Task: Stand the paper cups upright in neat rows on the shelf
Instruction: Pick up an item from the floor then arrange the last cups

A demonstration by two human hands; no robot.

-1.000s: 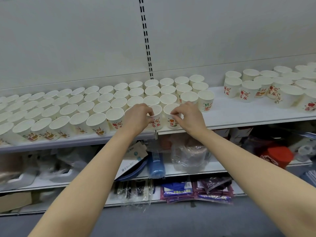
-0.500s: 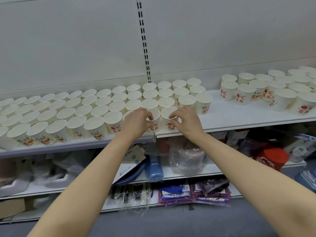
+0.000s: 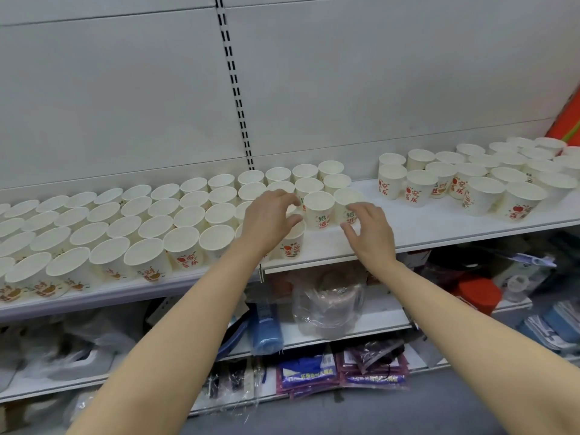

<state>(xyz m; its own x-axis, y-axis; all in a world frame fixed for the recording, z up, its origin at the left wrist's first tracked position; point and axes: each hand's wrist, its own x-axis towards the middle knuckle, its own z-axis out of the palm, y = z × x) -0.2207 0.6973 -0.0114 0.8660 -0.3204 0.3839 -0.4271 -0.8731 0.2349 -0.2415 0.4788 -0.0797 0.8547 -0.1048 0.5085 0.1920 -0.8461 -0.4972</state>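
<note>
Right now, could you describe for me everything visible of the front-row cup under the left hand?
The front-row cup is a white paper cup with red print, standing upright near the front edge of the shelf at the right end of its row. The left hand arches over its mouth and hides the rim; whether the fingers touch it is unclear.

Pale slotted back panel (image 3: 376,73), grey floor (image 3: 345,416)

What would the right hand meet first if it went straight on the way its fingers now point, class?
Most likely the right hand would meet the end cup of the neat block; its fingertips already sit at that cup's wall, though actual contact is unclear.
</note>
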